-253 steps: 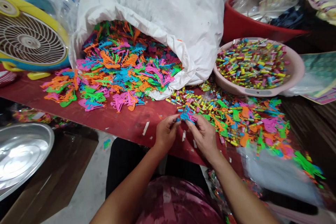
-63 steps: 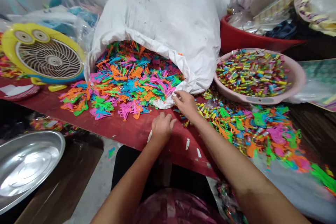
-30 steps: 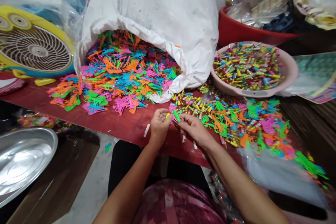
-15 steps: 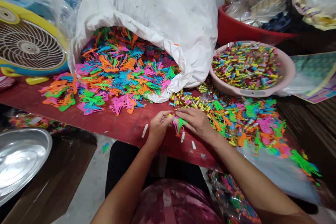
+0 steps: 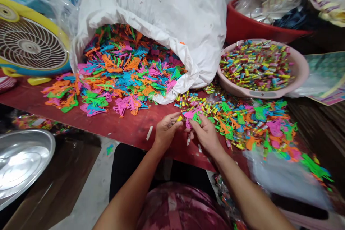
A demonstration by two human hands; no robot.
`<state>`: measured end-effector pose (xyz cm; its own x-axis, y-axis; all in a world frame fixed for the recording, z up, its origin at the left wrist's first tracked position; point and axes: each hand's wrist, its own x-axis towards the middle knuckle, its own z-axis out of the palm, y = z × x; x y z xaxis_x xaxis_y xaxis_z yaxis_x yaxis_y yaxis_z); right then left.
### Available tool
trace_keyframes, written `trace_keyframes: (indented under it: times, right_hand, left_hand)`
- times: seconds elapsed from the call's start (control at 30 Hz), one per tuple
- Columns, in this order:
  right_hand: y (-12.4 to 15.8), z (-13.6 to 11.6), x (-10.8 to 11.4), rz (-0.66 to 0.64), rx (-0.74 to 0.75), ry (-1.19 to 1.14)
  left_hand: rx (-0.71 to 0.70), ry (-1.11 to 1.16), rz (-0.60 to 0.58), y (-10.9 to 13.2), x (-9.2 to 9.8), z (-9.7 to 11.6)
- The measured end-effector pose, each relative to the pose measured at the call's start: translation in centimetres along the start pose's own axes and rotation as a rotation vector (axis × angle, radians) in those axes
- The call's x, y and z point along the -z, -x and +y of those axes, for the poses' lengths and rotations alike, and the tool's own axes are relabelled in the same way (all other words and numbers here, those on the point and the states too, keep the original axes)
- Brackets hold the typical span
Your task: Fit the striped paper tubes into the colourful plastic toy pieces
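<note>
My left hand point(image 5: 167, 132) hovers over the red table's front edge, its fingertips pinching a small yellow tube point(image 5: 179, 118). My right hand point(image 5: 205, 134) grips a pink and green plastic toy piece point(image 5: 192, 116) close to that tube. Beyond my hands lies a loose spread of toy pieces and striped tubes point(image 5: 242, 125). A white woven sack point(image 5: 153, 7) spills many bright plastic toy pieces point(image 5: 129, 73) onto the table. A pink basin point(image 5: 238, 88) holds several striped tubes.
A red table point(image 5: 121, 125) carries a small fan point(image 5: 29, 46) at left. A red tub point(image 5: 242, 21) with plastic bags stands behind the basin. A steel dish point(image 5: 21, 165) rests low at left, above a bare floor. My patterned lap lies below the table edge.
My hands have spread a little apart and lifted. The pink and green piece now sits higher and further right, in my right hand. The view has shifted slightly.
</note>
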<state>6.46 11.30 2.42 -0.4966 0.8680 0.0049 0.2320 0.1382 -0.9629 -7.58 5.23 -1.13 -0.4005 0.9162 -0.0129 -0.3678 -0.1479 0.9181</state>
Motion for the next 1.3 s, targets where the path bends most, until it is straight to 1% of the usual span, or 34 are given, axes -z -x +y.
trace_keyframes:
  times: [0.13,0.27,0.5,0.63,0.73,0.87,0.93,1.03,1.1,1.13,1.17,1.2,1.23,1.3]
  right_hand:
    - [0.5,-0.5,-0.1,0.071,0.14,0.254]
    - [0.9,-0.7,0.0,0.116,0.26,0.492]
    - [1.2,-1.0,-0.2,0.107,0.315,0.577]
    - [1.4,-1.3,-0.2,0.122,0.363,0.664]
    - [1.4,-1.8,0.1,0.114,0.368,0.701]
    - [0.8,-2.4,0.7,0.088,0.339,0.677]
    - [0.5,-2.5,1.0,0.047,0.289,0.625]
    - [0.4,-2.0,1.5,-0.036,0.17,0.503]
    - [0.5,-1.5,2.5,-0.076,0.07,0.398]
    - [0.5,-1.2,3.4,-0.062,0.026,0.35]
    - [0.5,-1.1,4.7,-0.014,-0.01,0.313]
    - [0.5,-1.0,6.4,0.074,-0.036,0.298]
    - [0.3,-1.0,8.5,0.188,-0.048,0.31]
    - [-0.2,-1.2,13.7,0.452,-0.042,0.43]
  left_hand:
    - [0.007,0.032,-0.001,0.0,0.1,-0.1]
    - [-0.022,-0.015,-0.004,0.0,0.2,-0.3]
    - [-0.085,-0.084,-0.067,0.1,0.2,-0.5]
    - [-0.156,-0.215,-0.079,0.1,0.4,-0.7]
    - [-0.257,-0.364,-0.089,0.1,0.5,-0.7]
    - [-0.389,-0.521,-0.13,0.3,0.3,-0.5]
    - [-0.417,-0.572,-0.137,0.5,0.1,-0.5]
    - [-0.407,-0.693,-0.182,0.6,-0.2,-0.6]
    - [-0.397,-0.79,-0.216,0.1,-0.3,-0.5]
    - [-0.395,-0.836,-0.206,-0.4,-0.3,-0.4]
    - [-0.39,-0.886,-0.175,-1.0,-0.2,-0.2]
    - [-0.375,-0.949,-0.131,-1.8,-0.1,0.1]
    - [-0.352,-1.025,-0.083,-2.7,0.0,0.5]
    - [-0.279,-1.234,-0.033,-4.5,0.2,1.2]
